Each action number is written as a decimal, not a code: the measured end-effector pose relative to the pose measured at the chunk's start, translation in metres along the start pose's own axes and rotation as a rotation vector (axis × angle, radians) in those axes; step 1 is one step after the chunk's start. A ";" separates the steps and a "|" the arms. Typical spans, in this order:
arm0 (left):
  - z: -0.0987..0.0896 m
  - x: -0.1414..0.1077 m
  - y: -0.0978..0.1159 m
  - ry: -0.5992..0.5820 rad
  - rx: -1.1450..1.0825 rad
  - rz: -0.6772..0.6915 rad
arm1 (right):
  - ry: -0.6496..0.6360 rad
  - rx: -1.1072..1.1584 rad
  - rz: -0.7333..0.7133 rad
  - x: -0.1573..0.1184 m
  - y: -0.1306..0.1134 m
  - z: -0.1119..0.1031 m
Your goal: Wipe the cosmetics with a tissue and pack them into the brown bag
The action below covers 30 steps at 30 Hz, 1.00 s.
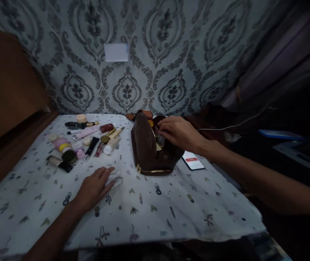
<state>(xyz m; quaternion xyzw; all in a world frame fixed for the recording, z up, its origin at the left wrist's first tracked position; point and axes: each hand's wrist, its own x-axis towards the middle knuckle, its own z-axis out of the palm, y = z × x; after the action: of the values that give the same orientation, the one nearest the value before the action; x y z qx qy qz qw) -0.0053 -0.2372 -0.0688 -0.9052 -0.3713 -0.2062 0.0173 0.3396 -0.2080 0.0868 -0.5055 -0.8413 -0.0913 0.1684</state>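
A dark brown zipped handbag (145,145) with gold trim stands upright on the table, its top gaping. My right hand (175,130) reaches over the opening from the right, fingers bent and close together; what they grip, if anything, is hidden. Just below those fingers a silvery glittering item (160,139) shows inside the bag. My left hand (96,185) is low over the cloth, left of the bag, with a small whitish, partly clear packet (116,180) between thumb and forefinger. Its exact kind is blurred.
Several cosmetics lie at the left, among them a cream tube (111,145), a black tube (92,148) and a dark red case (106,127). A lit phone (193,161) lies right of the bag. The patterned tablecloth (144,217) ends at a front edge; a papered wall (168,54) stands behind.
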 end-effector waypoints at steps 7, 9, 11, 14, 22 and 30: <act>-0.022 -0.011 0.008 -0.198 -0.008 0.057 | 0.139 0.622 -0.207 -0.025 -0.090 0.023; -0.018 -0.017 0.006 -0.160 0.022 0.035 | 0.079 0.747 -0.218 -0.029 -0.108 0.044; -0.013 -0.022 0.003 -0.111 0.030 0.007 | 0.037 0.821 -0.193 -0.030 -0.123 0.068; -0.009 -0.023 -0.005 -0.088 0.010 -0.061 | 0.007 0.977 -0.001 -0.023 -0.139 0.105; -0.026 -0.001 -0.029 0.017 -0.121 -0.217 | -0.033 1.897 0.608 -0.007 -0.161 0.166; -0.033 0.036 -0.042 0.147 -0.102 -0.235 | -0.063 2.058 0.552 -0.015 -0.150 0.178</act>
<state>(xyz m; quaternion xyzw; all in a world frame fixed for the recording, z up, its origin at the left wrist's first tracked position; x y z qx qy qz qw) -0.0228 -0.1894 -0.0300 -0.8375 -0.4616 -0.2913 -0.0258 0.1797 -0.2332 -0.0815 -0.2953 -0.3738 0.7181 0.5074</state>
